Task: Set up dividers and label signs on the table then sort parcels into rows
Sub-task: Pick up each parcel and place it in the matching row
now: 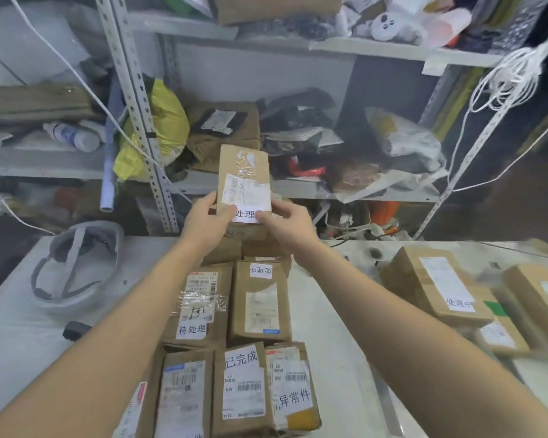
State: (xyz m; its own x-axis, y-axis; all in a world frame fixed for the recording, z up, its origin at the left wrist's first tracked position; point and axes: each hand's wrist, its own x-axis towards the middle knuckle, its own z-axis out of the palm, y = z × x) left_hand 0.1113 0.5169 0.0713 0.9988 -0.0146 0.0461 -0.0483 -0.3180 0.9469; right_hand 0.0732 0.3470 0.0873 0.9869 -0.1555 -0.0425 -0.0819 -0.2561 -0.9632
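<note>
Held parcel [243, 177]: upright, above centre of the frame, in the air over the far edge of the surface [329, 311], in front of the shelf rack [377, 192].
Left hand [208, 221]: your fingers wrap the parcel's lower left edge.
Right hand [287, 227]: your fingers grasp its lower right corner, thumb on the white label [246, 214].
Packed parcels [234, 343]: tight block from bottom centre up to beneath your hands, edges touching.
Right pile [437, 286]: loose boxes at the right edge, blurred.
Open room: a bare strip between block and right pile, and a wider bare patch at lower left, below the grey strapped headgear [76, 263].
</note>
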